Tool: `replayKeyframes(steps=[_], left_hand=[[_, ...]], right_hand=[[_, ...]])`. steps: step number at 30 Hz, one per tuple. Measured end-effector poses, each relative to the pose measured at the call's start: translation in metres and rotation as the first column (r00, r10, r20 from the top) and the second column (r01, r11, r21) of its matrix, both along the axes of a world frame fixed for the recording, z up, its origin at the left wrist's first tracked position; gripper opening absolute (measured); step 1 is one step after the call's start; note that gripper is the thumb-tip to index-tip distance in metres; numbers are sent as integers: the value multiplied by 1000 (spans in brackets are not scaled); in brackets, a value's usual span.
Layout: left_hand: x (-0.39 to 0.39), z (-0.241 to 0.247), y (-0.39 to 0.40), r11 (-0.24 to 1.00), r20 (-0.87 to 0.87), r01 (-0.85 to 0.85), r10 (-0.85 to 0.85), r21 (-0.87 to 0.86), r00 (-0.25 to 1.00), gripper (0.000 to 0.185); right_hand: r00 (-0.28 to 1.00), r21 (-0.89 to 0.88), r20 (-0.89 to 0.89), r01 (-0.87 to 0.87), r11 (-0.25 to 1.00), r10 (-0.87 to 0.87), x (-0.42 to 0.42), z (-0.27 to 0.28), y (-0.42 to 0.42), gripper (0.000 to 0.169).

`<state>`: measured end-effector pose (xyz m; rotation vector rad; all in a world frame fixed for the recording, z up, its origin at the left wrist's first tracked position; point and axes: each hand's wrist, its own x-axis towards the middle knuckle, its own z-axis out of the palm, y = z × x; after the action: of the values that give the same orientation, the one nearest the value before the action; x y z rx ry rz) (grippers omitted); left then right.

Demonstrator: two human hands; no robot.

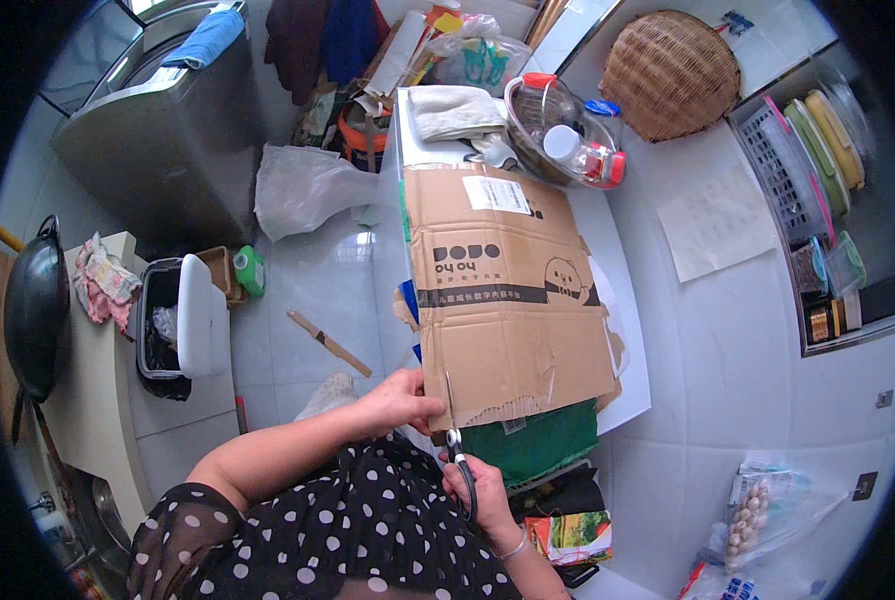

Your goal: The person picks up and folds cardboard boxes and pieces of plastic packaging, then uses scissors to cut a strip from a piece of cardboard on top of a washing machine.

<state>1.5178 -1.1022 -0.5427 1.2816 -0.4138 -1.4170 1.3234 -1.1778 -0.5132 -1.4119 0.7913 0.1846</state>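
A flattened brown cardboard sheet [515,337] with black print and a white label lies over the white surface in front of me. My left hand [406,401] grips its near left corner, thumb on top. My right hand [481,487] holds black-handled scissors [455,446] below the sheet's near edge, their blades pointing away from me over the left part of the cardboard. Part of the sheet's near edge is torn, showing corrugation. Green material [537,442] and more cardboard pieces show beneath it.
A folded grey cloth [455,112] and a glass bowl [522,135] holding jars stand beyond the cardboard. A cardboard strip [331,343] lies on the floor at left, near an open lidded bin [203,315]. Below the green material are colourful packets [571,536].
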Motion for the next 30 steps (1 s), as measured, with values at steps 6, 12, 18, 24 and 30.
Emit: replayKeyframes(steps=[6,12,18,24,30], left_hand=[[1,-12,-4,998,-16,-43,44,42,999,28],[4,-3,-5,997,49,-11,7,75,999,25],[-3,-7,-4,998,-24,-70,70,2,997,26],[-5,-8,-2,999,45,-36,35,19,998,26],[-6,-10,6,999,-10,35,-35,-10,999,24]], right_hand=[[997,119,-76,-2,993,11,4,6,-13,29],[980,82,-36,-194,978,197,7,9,-29,35],[999,290,-3,35,956,-35,1,19,-20,28],[986,146,-132,-84,986,104,6,39,-22,30],[999,140,-33,-30,990,35,13,20,-15,30]])
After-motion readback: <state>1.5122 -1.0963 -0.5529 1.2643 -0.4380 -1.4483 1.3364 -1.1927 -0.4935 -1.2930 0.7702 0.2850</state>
